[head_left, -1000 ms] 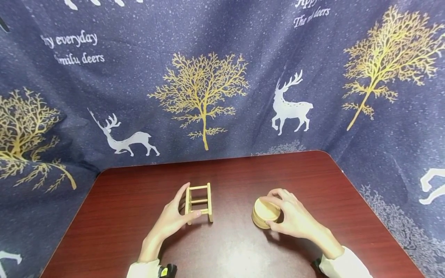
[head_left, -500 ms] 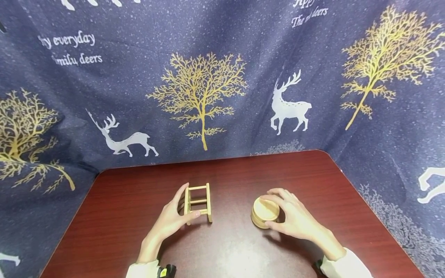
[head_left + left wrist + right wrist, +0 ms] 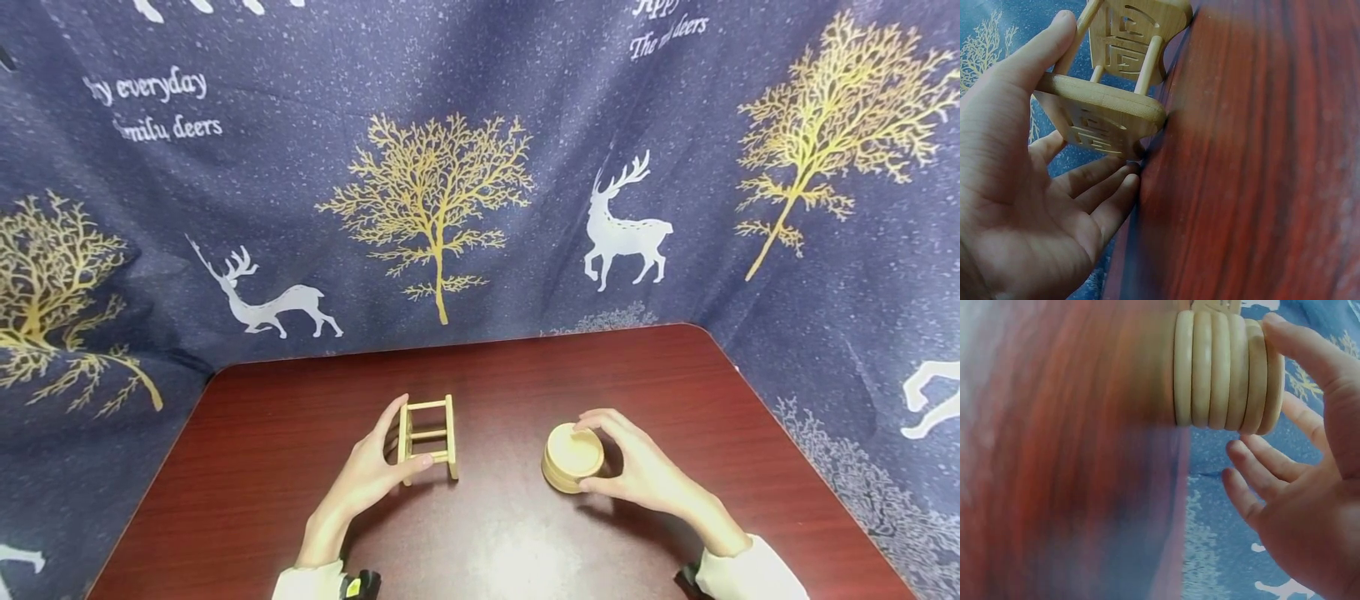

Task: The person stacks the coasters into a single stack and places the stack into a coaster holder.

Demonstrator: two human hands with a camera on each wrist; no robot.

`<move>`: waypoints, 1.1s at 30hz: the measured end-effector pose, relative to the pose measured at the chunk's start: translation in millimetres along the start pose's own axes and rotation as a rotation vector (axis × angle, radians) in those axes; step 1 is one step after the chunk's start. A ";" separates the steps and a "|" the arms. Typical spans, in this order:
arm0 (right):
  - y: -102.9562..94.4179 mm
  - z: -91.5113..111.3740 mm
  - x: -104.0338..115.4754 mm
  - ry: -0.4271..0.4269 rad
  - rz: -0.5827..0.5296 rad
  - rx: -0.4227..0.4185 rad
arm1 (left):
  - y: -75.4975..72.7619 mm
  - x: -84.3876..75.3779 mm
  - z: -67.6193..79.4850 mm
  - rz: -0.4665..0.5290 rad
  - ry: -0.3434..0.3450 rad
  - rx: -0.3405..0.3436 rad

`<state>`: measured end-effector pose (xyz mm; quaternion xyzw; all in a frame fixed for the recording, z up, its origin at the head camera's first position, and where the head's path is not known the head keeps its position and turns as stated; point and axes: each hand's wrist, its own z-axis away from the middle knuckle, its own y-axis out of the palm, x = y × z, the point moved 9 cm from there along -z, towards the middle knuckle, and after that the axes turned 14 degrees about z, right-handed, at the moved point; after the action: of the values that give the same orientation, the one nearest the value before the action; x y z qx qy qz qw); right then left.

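Observation:
Left of the table's middle, my left hand (image 3: pixel 367 471) grips a small light-wood coaster rack (image 3: pixel 452 442) standing on the table. The thumb lies at its near rod, with the index finger at the far corner. Cut-out patterned side panels (image 3: pixel 1125 37) show in the left wrist view; the other fingers spread below. To the right is a stack of round wooden coasters (image 3: pixel 573 450). My right hand (image 3: pixel 645 471) holds the edge of the top coaster (image 3: pixel 1274 387) between thumb and index finger. The right wrist view shows several coasters stacked; the remaining fingers stay apart from them.
The dark red wooden table (image 3: pixel 495 375) has a glossy glare near its front. Behind it hangs a blue cloth (image 3: pixel 517 283) printed with white deer and golden trees. A gap of bare tabletop separates the rack and the coasters.
My right thumb and index finger have shifted slightly right along the top of the coaster stack. The left hand and the rack stay as they were.

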<state>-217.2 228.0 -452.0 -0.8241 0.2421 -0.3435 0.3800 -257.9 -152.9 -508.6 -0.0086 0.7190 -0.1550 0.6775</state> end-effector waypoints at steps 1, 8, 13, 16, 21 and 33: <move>0.9 0.4 -1.1 -0.003 -0.022 0.004 | -0.4 -0.1 0.3 -0.004 0.000 -0.003; 7.2 3.8 -7.2 -0.011 -0.096 0.041 | 0.1 -0.6 0.2 -0.009 -0.013 -0.002; 13.8 6.1 -11.7 0.018 -0.090 0.082 | 0.9 -1.0 -0.3 -0.005 -0.025 0.002; 19.1 7.2 -14.2 0.053 -0.044 0.123 | 0.4 -1.9 0.6 -0.004 -0.023 0.004; 23.5 7.5 -13.3 0.060 0.017 0.142 | -0.7 -3.8 1.5 -0.018 -0.014 0.001; 25.4 7.1 -11.7 0.056 0.021 0.128 | -1.0 -11.2 2.8 -0.073 0.024 0.008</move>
<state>-222.9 223.9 -480.0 -0.7856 0.2386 -0.3772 0.4286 -254.5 -152.0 -497.6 -0.0306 0.7256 -0.1825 0.6628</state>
